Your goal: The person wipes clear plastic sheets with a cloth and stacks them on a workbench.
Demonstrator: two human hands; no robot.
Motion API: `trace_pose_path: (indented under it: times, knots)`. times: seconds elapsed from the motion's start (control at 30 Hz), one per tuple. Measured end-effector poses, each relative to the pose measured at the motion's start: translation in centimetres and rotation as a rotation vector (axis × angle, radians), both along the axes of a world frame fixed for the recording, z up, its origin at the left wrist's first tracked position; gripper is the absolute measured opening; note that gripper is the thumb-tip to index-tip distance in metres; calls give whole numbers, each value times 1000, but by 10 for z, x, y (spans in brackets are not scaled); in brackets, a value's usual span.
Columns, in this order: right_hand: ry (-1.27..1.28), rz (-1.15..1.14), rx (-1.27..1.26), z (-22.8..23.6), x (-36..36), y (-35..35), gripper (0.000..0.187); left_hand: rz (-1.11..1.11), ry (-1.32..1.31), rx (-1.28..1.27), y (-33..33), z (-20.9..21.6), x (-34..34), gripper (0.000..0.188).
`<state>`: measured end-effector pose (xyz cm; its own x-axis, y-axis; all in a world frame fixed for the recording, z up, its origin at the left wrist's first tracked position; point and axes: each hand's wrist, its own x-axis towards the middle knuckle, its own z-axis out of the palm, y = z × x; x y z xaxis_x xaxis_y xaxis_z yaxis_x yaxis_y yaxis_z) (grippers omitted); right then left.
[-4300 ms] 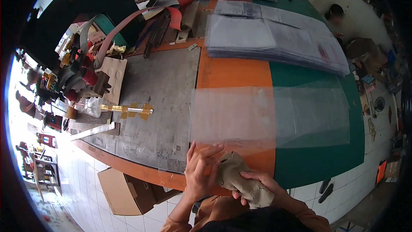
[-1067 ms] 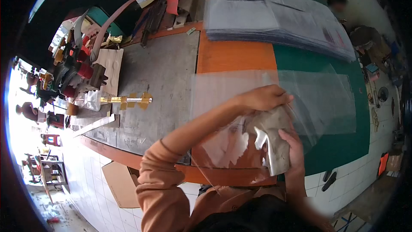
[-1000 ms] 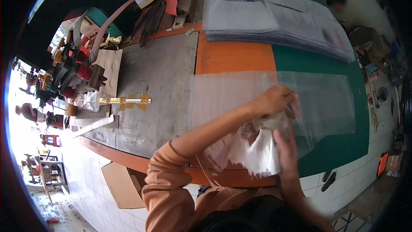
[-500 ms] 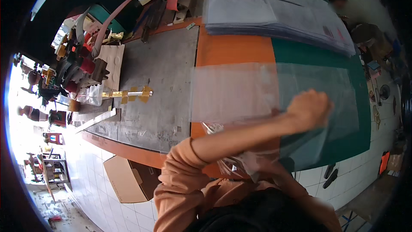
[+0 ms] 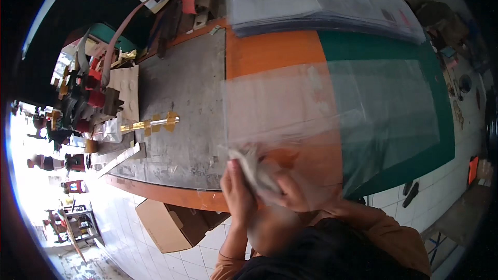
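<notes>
A clear plastic sheet lies across the orange and green tabletop, its near part wrinkled and lifted toward me. At the table's front edge, both hands are close together around a crumpled off-white piece; whether it is cloth or bunched film I cannot tell. My left hand grips its left side with fingers raised. Opposite, my right hand closes on its right side, partly blurred behind translucent film.
A thick stack of clear sheets lies at the far side. Left of the sheet is a grey metal plate with a taped gold strip. Machinery stands further left. A cardboard box sits on the floor below the table edge.
My left hand has drawn back from the sheet's right side to the front edge, joining my right hand at the crumpled piece. The sheet's near part has shifted and creased. The view has tilted slightly.
</notes>
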<state>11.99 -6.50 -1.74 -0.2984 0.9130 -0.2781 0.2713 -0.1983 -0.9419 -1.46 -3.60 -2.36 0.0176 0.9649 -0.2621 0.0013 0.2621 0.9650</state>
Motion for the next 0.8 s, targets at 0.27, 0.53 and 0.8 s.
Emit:
trace_pose_path:
  times: [0.27,0.53,0.8]
  knots:
    - [343,-170,94,-34,17,-12,42,54,638,281,17,5,-17,25]
    - [1328,-681,-292,-15,60,-7,48,48,917,400,14,9,-38,22]
    - [1220,-1156,154,-29,146,-57,55,179,1108,510,31,-15,-101,24]
